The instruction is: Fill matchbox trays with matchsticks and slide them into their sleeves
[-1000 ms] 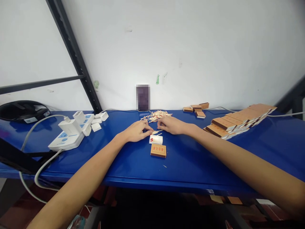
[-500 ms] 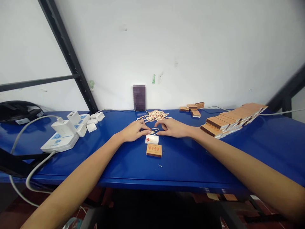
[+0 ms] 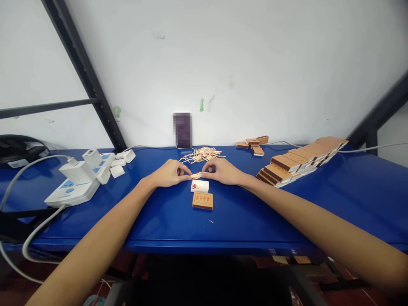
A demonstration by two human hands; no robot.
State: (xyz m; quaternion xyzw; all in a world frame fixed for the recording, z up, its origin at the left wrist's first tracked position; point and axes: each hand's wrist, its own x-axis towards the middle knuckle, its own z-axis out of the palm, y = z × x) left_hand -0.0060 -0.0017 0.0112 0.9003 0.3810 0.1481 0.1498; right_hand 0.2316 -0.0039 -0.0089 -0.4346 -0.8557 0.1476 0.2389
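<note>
My left hand (image 3: 168, 174) and my right hand (image 3: 222, 171) meet on the blue table (image 3: 159, 221), fingertips pinched together on a small bundle of matchsticks (image 3: 196, 175) held between them. Just in front of the hands lies a white inner matchbox tray (image 3: 199, 185). Nearer to me sits a brown matchbox sleeve (image 3: 202, 200) with red print. A loose pile of matchsticks (image 3: 201, 154) lies behind the hands, close to the wall.
A row of stacked brown matchboxes (image 3: 299, 163) runs along the right; a few more matchboxes (image 3: 253, 145) lie near the wall. A white power strip with chargers (image 3: 81, 176) and cables sits left. A dark metal frame (image 3: 83, 72) slants up the wall. One stray match (image 3: 211, 221) lies near the front.
My two hands have closed in on each other and pinched the loose matchsticks into a bundle between the fingertips. The view has shifted slightly right.
</note>
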